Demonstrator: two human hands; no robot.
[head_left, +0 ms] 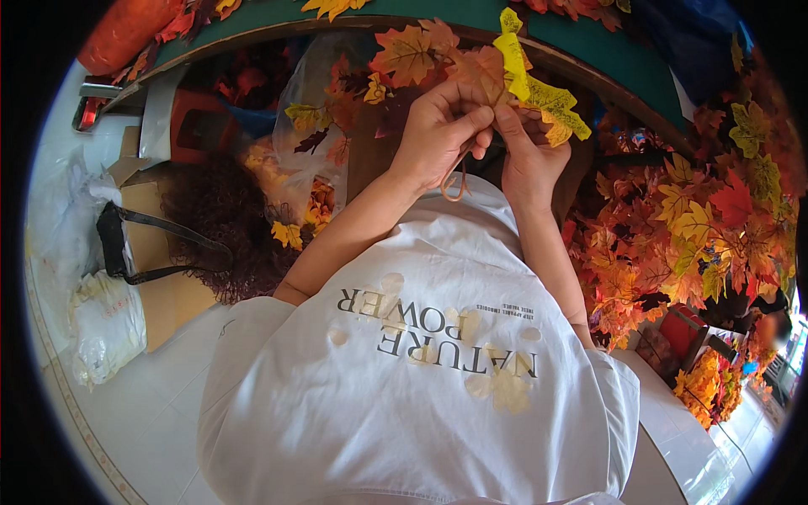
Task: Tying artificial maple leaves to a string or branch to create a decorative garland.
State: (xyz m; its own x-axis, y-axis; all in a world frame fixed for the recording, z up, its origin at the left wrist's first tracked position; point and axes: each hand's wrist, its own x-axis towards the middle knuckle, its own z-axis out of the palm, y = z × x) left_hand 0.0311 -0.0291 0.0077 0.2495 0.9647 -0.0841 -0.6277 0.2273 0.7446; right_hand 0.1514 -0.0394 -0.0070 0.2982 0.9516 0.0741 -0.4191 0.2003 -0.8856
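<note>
Before my chest, both hands are closed on one artificial autumn leaf garland. My left hand point(439, 130) pinches its stem between thumb and fingers, just below the brown-orange leaves point(478, 74). My right hand point(534, 158) grips close beside it, thumb and forefinger pressed together next to the yellow leaves point(551, 103). A thin brown cord point(455, 195) hangs in a loop beneath my fingers, in front of my white shirt. More orange leaves point(402, 55) spread to the left above my left hand. My fingers hide where the stem and cord meet.
A green tabletop point(269, 18) with a wooden edge curves across the far side. Heaped leaf garlands point(673, 223) hang on the right. On the left are a dark curly bundle point(223, 223), cardboard point(160, 290), a black strap point(172, 227) and a white plastic bag point(105, 324).
</note>
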